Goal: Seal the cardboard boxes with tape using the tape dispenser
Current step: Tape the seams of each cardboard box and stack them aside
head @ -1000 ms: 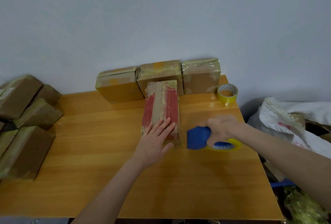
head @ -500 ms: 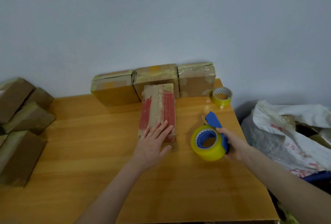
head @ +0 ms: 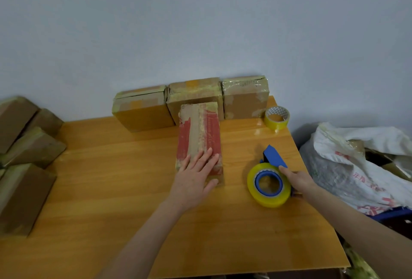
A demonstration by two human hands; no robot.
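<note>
Tilted upright since a second ago, the blue tape dispenser with yellow roll (head: 268, 198) is held just right of the long red-printed cardboard box (head: 199, 136). Its handle hides inside the gripping right hand (head: 298, 181); the left hand (head: 191, 184) presses flat, fingers spread, on the box's near end.

Glossy orange-brown wooden worktop (head: 111, 189) under the right grip (head: 297, 181). Crumpled white woven plastic sack with red print (head: 356, 178) just right of that grip, off the worktop edge. Plain pale grey wall (head: 200, 22) beyond.
</note>
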